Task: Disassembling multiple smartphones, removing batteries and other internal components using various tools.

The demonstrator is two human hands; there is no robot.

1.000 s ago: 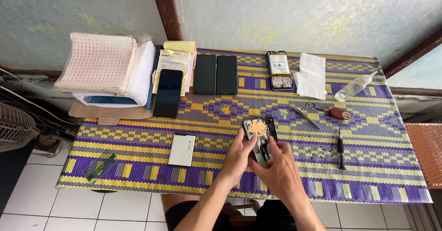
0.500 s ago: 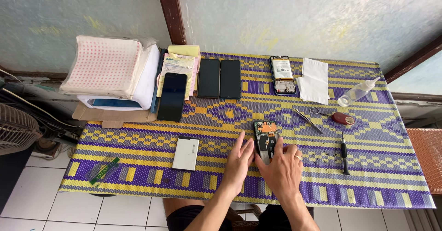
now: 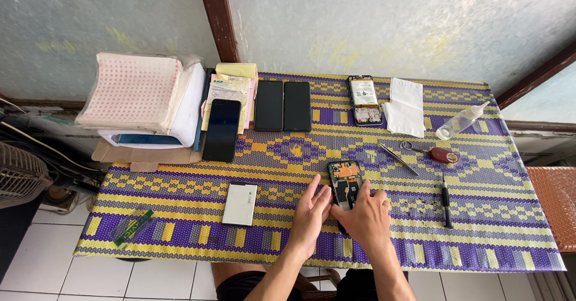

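Observation:
An opened phone (image 3: 346,183) with its back cover off lies on the purple and yellow woven mat (image 3: 180,187), showing an orange part and dark boards. My right hand (image 3: 365,215) rests over the phone's lower end, fingers on it. My left hand (image 3: 310,212) lies flat on the mat just left of the phone, fingertips near its edge. A white battery (image 3: 240,203) lies further left.
Three dark phones (image 3: 282,105) and a second opened phone (image 3: 364,99) lie along the back. A white cloth (image 3: 405,106), a clear bottle (image 3: 461,121), tweezers (image 3: 398,158), a red-handled tool (image 3: 441,154) and a black screwdriver (image 3: 446,202) sit right. A stack of boxes (image 3: 141,100) stands far left.
Both hands slid down toward the near edge, uncovering more of the opened phone. The left hand now lies flat beside it instead of holding its side.

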